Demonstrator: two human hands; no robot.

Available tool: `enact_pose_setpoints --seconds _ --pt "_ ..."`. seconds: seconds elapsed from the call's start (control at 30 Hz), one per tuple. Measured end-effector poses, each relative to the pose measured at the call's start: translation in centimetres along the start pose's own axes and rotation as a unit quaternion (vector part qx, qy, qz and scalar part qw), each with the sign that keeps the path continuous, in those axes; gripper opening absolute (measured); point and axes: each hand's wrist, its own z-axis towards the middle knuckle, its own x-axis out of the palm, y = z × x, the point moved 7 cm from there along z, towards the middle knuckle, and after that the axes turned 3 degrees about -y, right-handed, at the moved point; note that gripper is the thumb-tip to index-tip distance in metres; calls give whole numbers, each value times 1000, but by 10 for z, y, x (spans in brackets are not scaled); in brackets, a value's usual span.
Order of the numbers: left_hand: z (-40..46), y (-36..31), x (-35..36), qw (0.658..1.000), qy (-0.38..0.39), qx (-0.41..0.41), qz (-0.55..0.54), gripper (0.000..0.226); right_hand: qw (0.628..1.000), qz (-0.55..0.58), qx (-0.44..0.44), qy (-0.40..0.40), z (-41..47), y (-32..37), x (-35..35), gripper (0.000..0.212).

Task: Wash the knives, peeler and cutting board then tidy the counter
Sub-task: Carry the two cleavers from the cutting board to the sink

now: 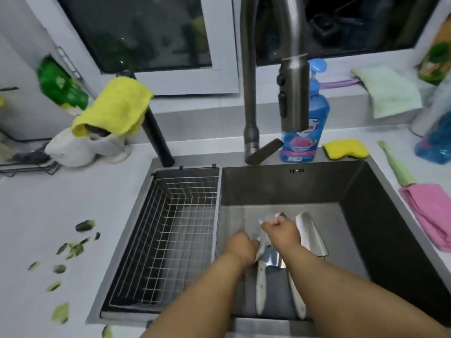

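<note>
Both hands are low in the steel sink. My left hand and my right hand are both curled round a small shiny metal utensil held between them; blur hides whether it is the peeler. Under them lie a white-handled knife and a second white handle. A broad cleaver blade lies just right of my right hand. The knives rest on a dark grey slab, possibly the cutting board.
A wire basket fills the sink's left part. The tap hangs above the basin, with a blue soap bottle and a yellow sponge behind. Green peel scraps litter the left counter. A pink cloth lies right.
</note>
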Motion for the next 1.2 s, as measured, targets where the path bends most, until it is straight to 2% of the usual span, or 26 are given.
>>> enact_pose_setpoints --seconds 0.13,0.3,0.5,0.63,0.7,0.77,0.83,0.87,0.93,1.03,1.1,1.2 --pt "-32 10 -48 993 -56 47 -88 23 997 -1 -68 -36 -42 57 9 25" --pt "-100 70 -144 967 -210 78 -124 17 982 2 -180 -50 -123 134 59 34" --pt "-183 227 -233 920 -362 -38 -144 20 960 35 -261 94 -244 176 184 28" --pt "-235 342 -260 862 -420 -162 -233 27 936 4 -270 226 -319 165 277 28" --pt "-253 385 -266 842 -423 -200 -269 26 910 -51 -279 303 -351 155 323 26" --pt "-262 422 -269 837 -397 -225 -304 30 885 -101 -275 362 -378 145 367 15" --pt "-258 435 -263 827 -342 -220 -388 35 870 -130 -250 405 -386 137 391 37" --pt "-255 441 -261 813 -314 -209 -444 30 862 -146 -240 422 -393 135 405 45" --pt "-251 449 -261 776 -292 -205 -520 20 844 -188 -250 436 -401 135 423 51" --pt "-241 462 -258 736 -289 -227 -568 26 814 -272 -286 427 -406 137 439 51" --pt "-236 462 -257 704 -302 -226 -602 27 813 -284 -292 416 -409 138 441 43" --pt "-228 449 -259 673 -310 -181 -647 23 844 -242 -250 407 -401 132 437 30"
